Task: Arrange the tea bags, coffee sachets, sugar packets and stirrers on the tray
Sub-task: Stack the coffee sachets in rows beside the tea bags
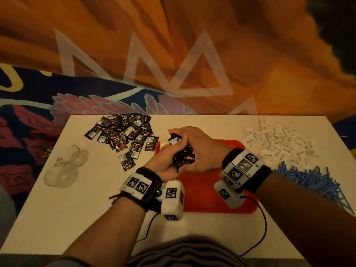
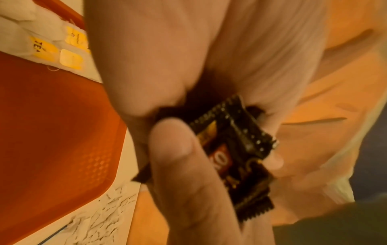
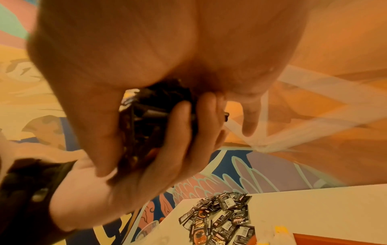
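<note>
Both hands hold one bundle of black coffee sachets [image 1: 184, 158] above the red tray [image 1: 204, 191]. My left hand [image 1: 167, 160] cups the bundle from below, thumb on top [image 2: 173, 149]. My right hand [image 1: 194, 145] covers it from above, fingers curled round its far end. The sachet stack [image 2: 236, 149] shows between both hands, and again dark in the right wrist view [image 3: 146, 122]. Tea bags with yellow tags [image 2: 52, 44] lie at the tray's far left corner. A loose pile of coffee sachets [image 1: 125, 135] lies on the table to the left.
White sugar packets [image 1: 279, 143] are heaped at the far right, with blue stirrers [image 1: 312, 180] piled nearer me on the right. Two clear glass cups [image 1: 65, 166] stand on the left. Cables run from the wrist cameras across the table's near edge.
</note>
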